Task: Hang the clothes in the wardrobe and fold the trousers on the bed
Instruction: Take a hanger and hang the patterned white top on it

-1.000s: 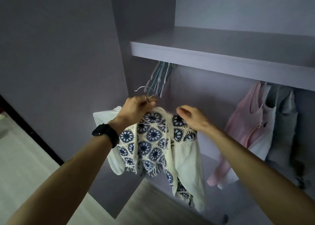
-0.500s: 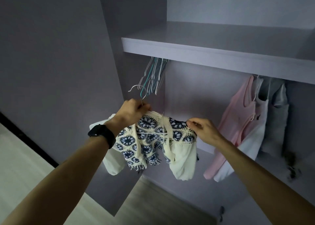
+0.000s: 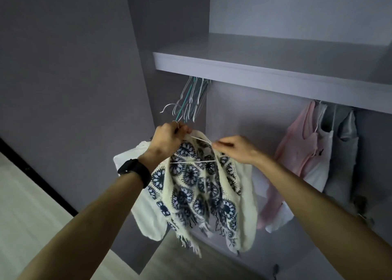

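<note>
The left hand (image 3: 167, 139) grips the hanger (image 3: 192, 162) neck just below the empty hangers (image 3: 194, 97), nearer them than the right hand (image 3: 235, 150), which pinches the cardigan (image 3: 195, 190) shoulder.

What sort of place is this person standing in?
Most likely a home bedroom, facing an open built-in wardrobe: a shelf spans it, empty wire hangers hang beneath, and a pink top hangs to the right. The left hand and right hand hold a crochet cardigan on a hanger.

Cream cardigan (image 3: 191, 186) with navy flowers hangs limp on a white wire hanger (image 3: 195, 162). I hold it before the wardrobe (image 3: 254, 71).
</note>
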`<state>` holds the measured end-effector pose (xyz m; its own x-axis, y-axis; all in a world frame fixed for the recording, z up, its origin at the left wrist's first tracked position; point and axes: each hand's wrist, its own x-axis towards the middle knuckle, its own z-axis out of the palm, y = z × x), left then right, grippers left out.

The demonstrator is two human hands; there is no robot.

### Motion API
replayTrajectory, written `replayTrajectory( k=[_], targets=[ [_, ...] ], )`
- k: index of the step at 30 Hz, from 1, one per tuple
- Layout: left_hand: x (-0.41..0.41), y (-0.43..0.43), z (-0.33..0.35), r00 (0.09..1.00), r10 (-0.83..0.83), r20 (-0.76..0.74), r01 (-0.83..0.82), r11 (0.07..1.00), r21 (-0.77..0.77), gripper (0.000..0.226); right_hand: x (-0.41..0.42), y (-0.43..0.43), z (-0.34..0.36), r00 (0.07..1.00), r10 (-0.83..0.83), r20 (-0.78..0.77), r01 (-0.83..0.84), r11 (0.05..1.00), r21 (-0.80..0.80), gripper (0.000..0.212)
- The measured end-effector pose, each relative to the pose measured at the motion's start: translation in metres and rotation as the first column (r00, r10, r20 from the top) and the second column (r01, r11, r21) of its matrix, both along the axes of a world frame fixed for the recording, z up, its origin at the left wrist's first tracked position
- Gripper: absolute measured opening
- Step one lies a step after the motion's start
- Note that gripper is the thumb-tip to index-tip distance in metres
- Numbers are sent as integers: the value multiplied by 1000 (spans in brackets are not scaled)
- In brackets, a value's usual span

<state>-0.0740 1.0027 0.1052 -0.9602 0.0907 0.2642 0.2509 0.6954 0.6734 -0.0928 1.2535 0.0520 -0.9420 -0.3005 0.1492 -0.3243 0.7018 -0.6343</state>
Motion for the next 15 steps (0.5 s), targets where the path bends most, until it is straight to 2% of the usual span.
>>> replayTrajectory(
  k=[4, 7, 9, 12, 13, 15],
  targets=[
    [-2, 3, 1, 1000, 12, -21, -12, 1000, -13, 24, 10, -10, -10, 949, 22, -313, -17, 1000, 20, 17],
    [1, 4, 0, 996, 51, -80, -53, 998, -32, 24, 16, -20, -18, 833, -13, -553, 71, 994, 84, 20],
    [1, 5, 2, 990, 56, -132, -62, 997, -39, 24, 19, -23, -18, 737, -96, -669, 177, 983, 54, 18],
    [1, 13, 3, 984, 48, -171, -61, 996, -73, 24, 27, -28, -15, 644, -261, -720, 280, 955, -96, 15],
    [2, 17, 3, 984, 58, -169, -70, 996, -64, 23, 30, -31, -15, 644, -281, -712, 276, 953, -126, 15],
    [1, 21, 2, 988, 66, -142, -73, 996, -45, 23, 38, -41, -18, 719, -219, -660, 185, 975, -122, 18]
  ],
)
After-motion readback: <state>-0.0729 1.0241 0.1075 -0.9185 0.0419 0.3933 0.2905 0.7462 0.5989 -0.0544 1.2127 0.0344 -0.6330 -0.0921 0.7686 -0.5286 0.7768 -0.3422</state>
